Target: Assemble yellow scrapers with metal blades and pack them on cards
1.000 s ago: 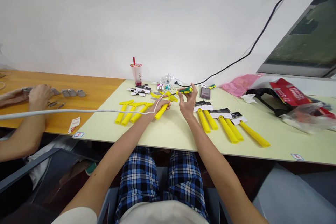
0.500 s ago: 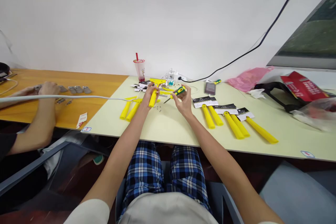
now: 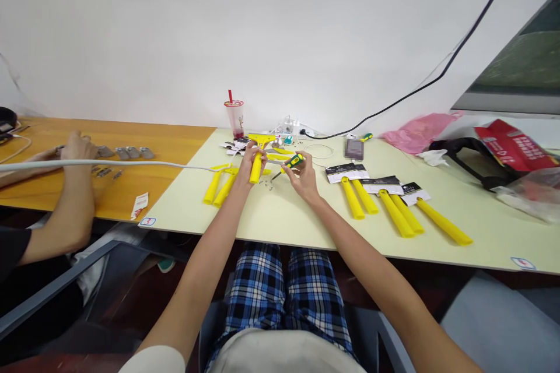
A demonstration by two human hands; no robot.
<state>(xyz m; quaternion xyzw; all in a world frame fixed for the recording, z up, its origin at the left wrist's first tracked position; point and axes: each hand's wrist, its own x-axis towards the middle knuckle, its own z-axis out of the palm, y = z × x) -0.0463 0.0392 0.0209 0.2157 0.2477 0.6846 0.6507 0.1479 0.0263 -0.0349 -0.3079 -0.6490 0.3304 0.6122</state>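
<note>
My left hand is wrapped round a yellow scraper, its wide head up and its handle pointing down toward me. In my right hand I grip a green and yellow screwdriver by its handle. The shaft slants down to the left, its tip close to several small screws on the pale table. Left of my left hand lie more yellow scrapers. Behind my hands is another flat yellow piece, partly hidden.
Several yellow handles with black and white cards lie at right. A phone-like device, a cup with a red straw, a pink bag and chargers stand along the wall. A white cable crosses at left, near a co-worker's hands.
The screwdriver has come down slightly, its tip now nearer the screws. The scraper stays in my left hand, its head tilted a little differently. The whole view has shifted slightly.
</note>
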